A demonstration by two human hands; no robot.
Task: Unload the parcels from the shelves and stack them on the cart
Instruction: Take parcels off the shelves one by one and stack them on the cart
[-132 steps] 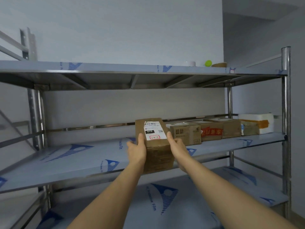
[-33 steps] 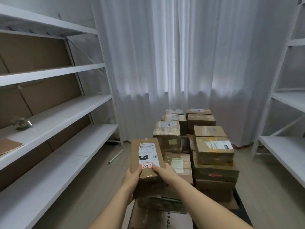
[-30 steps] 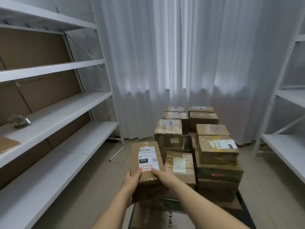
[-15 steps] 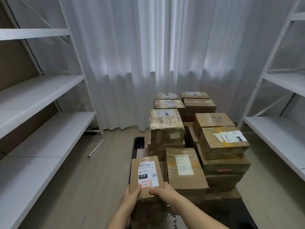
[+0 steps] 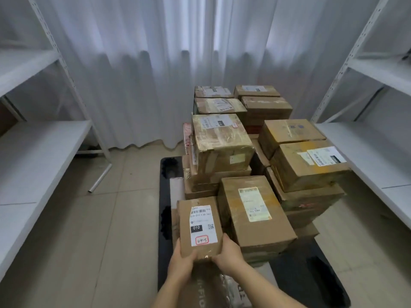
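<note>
Black cart on the tiled floor, cardboard parcels stacked on its deck, white shelves at both sides, metal tube on the floor

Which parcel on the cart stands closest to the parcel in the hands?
The parcel with the pale yellow-edged label, directly right of the held parcel; the other stacked ones sit farther back.

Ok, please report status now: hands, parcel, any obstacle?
Left hand and right hand grip labelled parcel. Parcel low over cart, near-left corner. Taller box close on its right.
</note>
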